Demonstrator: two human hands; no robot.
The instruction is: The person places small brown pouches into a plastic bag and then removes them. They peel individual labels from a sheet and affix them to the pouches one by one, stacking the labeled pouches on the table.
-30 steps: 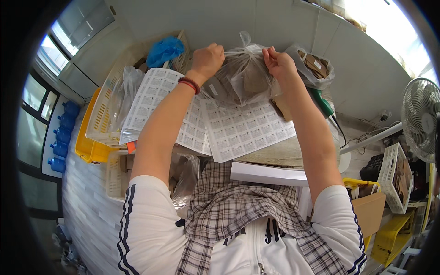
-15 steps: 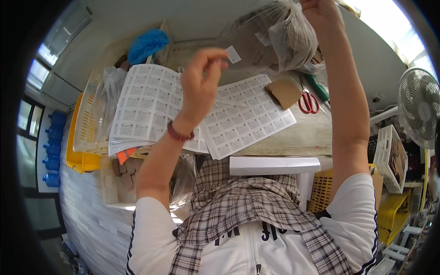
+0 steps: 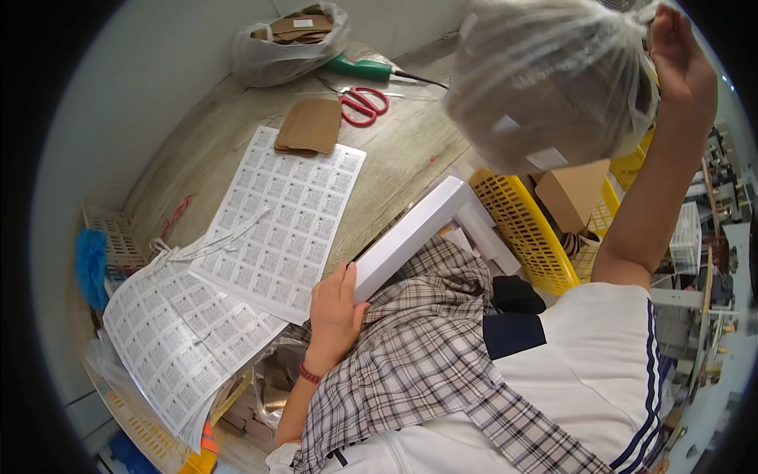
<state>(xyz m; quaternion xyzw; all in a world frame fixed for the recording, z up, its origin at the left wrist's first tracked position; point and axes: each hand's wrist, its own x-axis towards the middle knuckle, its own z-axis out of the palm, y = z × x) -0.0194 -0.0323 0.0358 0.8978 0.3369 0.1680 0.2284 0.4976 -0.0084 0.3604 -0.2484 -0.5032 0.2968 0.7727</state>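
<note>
**Label bench: both hands, one bag aloft**

Nearest us: plaid cloth [image 3: 410,355] across the lap, over a white shirt.

Left hand [image 3: 335,310]: resting at the table edge, fingers loosely curled against the near end of a long white box [image 3: 410,235]; it grips nothing that we can make out. A red band sits on the wrist.

Beside that hand: a label sheet [image 3: 280,225] flat on the wooden table [image 3: 410,150], and a second, larger sheet [image 3: 178,340] overhanging the table's left edge.

Right hand [image 3: 679,63]: raised high, fingers closed on the gathered neck of a clear plastic bag [image 3: 553,79], which hangs full of brown pieces above the yellow basket [image 3: 525,229]. A cardboard box [image 3: 572,193] lies inside the basket.

Farther along the table: a small stack of brown envelopes [image 3: 309,126], red scissors [image 3: 363,103], a green screwdriver [image 3: 371,69], and another bag of brown pieces [image 3: 288,39] by the wall.

Step, as we judge it: the filled bag is being carried off to the right. Next move calls for lowering it clear of the basket rim while the left hand frees itself.
</note>
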